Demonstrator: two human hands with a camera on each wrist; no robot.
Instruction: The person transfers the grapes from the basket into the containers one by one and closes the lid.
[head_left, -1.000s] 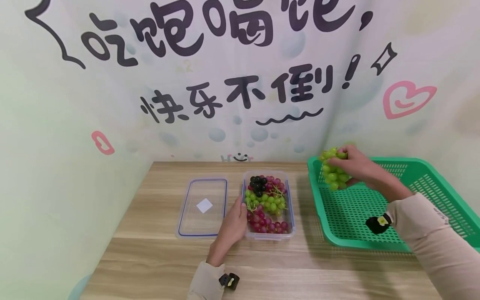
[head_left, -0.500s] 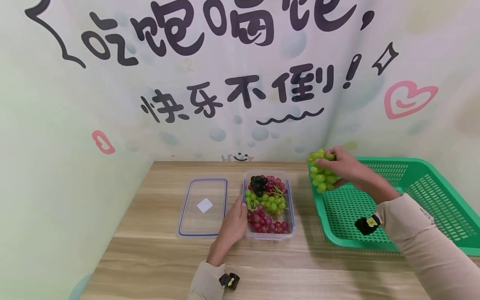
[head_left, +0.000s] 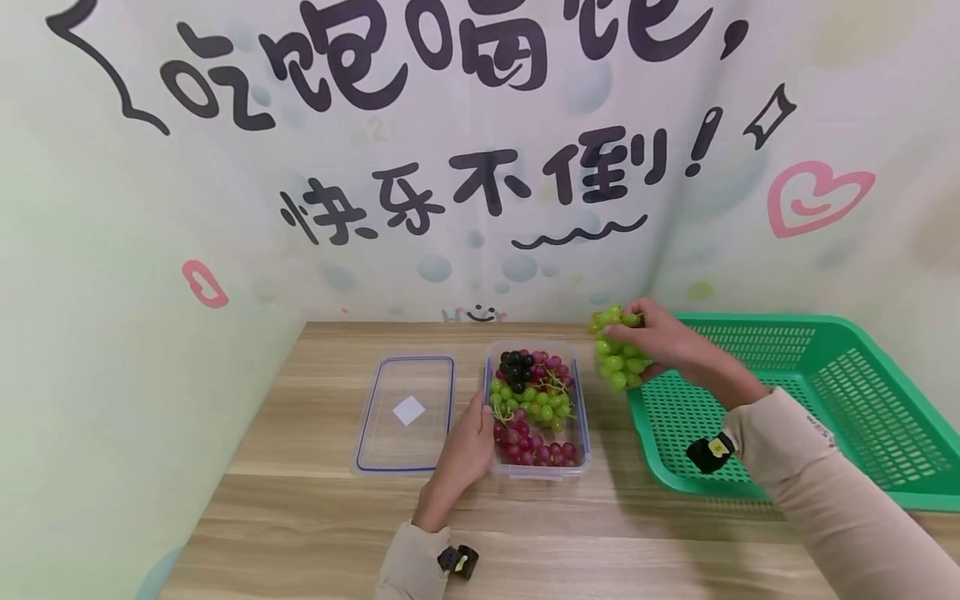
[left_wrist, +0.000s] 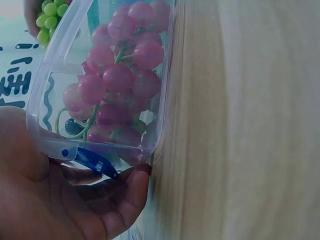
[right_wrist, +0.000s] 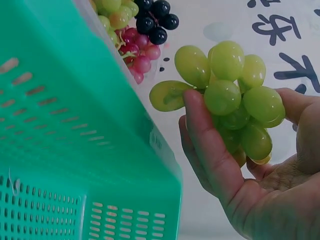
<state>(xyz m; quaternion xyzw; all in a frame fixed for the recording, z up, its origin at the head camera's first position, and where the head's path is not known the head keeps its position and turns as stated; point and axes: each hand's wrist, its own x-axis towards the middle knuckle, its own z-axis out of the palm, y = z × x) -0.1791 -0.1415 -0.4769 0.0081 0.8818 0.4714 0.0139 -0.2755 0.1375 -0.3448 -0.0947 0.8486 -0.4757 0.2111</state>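
Observation:
My right hand [head_left: 667, 337] grips a bunch of green grapes [head_left: 618, 354], held up past the left rim of the green basket. The right wrist view shows fingers and thumb around these green grapes [right_wrist: 235, 100]. My left hand [head_left: 468, 446] holds the left side of a clear plastic food container [head_left: 536, 472], thumb at the rim. In the left wrist view, its curled fingers lie by the blue latch [left_wrist: 95, 162] and the container's lower edge. Inside the container are black grapes [head_left: 516, 371] at the back, green grapes [head_left: 540, 406] in the middle and red grapes [head_left: 528, 446] at the front.
A green perforated basket [head_left: 648, 454] stands on the right side of the wooden table [head_left: 322, 533]. The clear lid [head_left: 408, 446] with a blue seal lies left of the container, with a white square on it. A printed wall hanging [head_left: 420, 275] rises behind the table.
My right hand has moved left with the green grapes, from over the basket to the gap between basket and container. My left hand has stayed at the container.

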